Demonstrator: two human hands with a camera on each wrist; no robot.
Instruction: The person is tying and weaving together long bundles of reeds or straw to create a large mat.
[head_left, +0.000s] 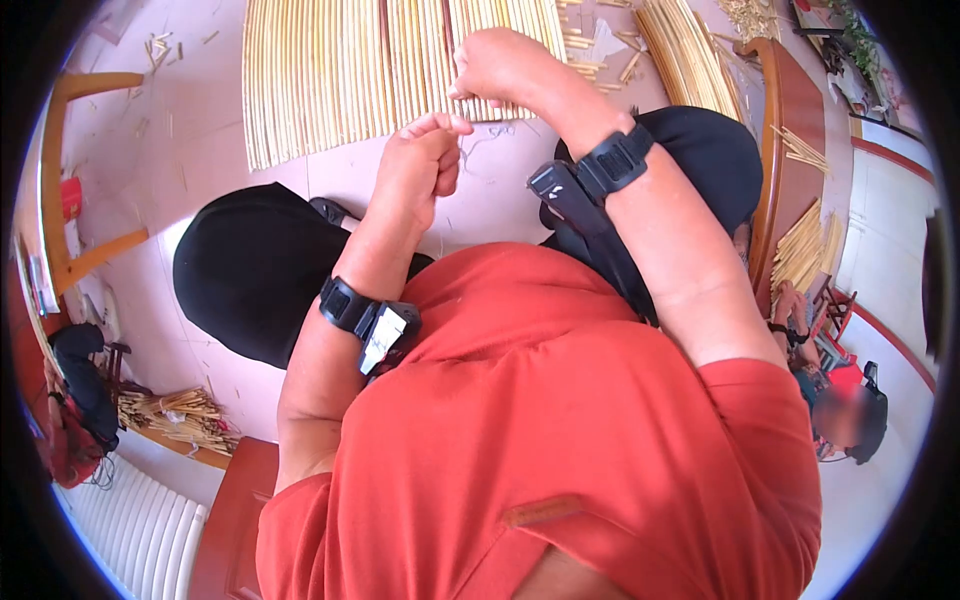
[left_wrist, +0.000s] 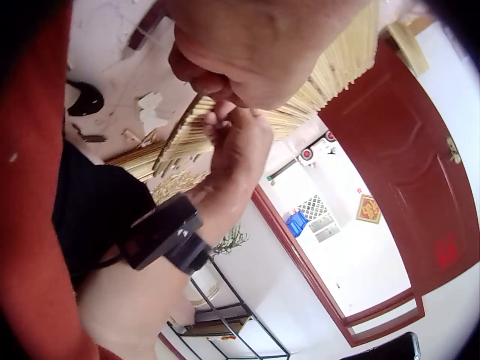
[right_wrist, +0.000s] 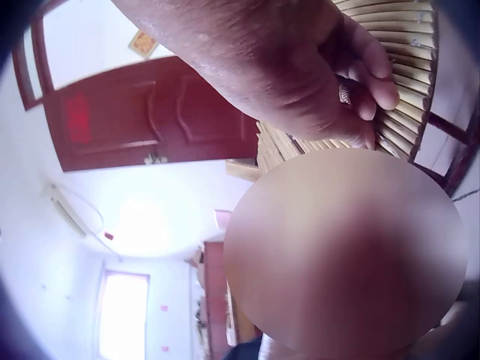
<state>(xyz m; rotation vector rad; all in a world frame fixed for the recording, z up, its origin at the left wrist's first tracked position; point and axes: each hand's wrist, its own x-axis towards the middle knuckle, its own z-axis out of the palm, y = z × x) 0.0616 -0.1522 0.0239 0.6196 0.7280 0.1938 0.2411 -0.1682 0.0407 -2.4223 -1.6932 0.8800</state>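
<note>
A mat of pale bamboo slats (head_left: 340, 70) lies on the pink floor in front of my knees. My right hand (head_left: 492, 65) is at the mat's near edge, where its curled fingers (right_wrist: 367, 82) pinch the slat ends (right_wrist: 409, 90). My left hand (head_left: 428, 160) is held just below that edge in a loose fist, thumb pressed on the forefinger. A thin grey thread (head_left: 492, 133) runs between the two hands, and the left seems to pinch it. In the left wrist view the left hand (left_wrist: 247, 45) is close above the right hand (left_wrist: 240, 146).
A loose bundle of slats (head_left: 690, 55) lies right of the mat. More slats (head_left: 805, 245) lean by a brown wooden cabinet (head_left: 795, 120). Another person (head_left: 845, 415) sits at the far right. A wooden frame (head_left: 60, 180) and a stick bundle (head_left: 180, 415) are on the left.
</note>
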